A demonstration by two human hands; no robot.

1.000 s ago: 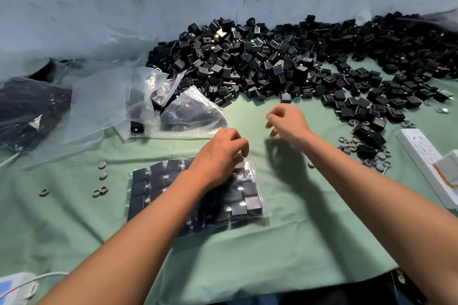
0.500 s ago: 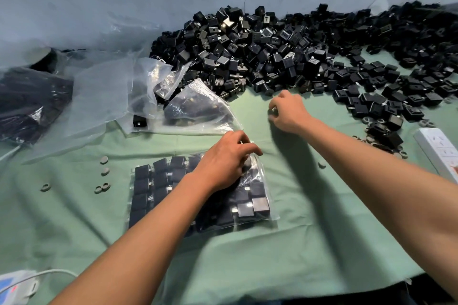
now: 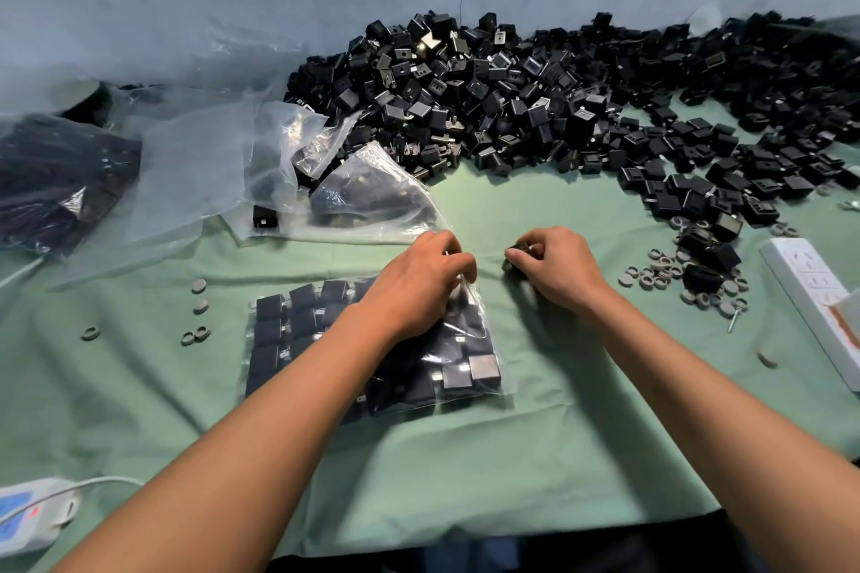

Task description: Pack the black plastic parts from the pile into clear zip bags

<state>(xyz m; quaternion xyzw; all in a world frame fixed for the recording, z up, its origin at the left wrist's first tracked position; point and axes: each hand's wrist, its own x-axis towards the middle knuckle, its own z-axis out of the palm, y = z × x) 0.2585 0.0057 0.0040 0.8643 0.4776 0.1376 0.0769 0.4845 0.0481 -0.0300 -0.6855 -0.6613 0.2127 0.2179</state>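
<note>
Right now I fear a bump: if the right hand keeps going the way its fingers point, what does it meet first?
Probably the left hand at the clear zip bag's mouth; the right hand, holding a black plastic part, points left at it across bare green cloth.

Left hand (image 3: pixel 419 281) pinches bag (image 3: pixel 372 349); right hand (image 3: pixel 554 265) grips part (image 3: pixel 514 257).
</note>
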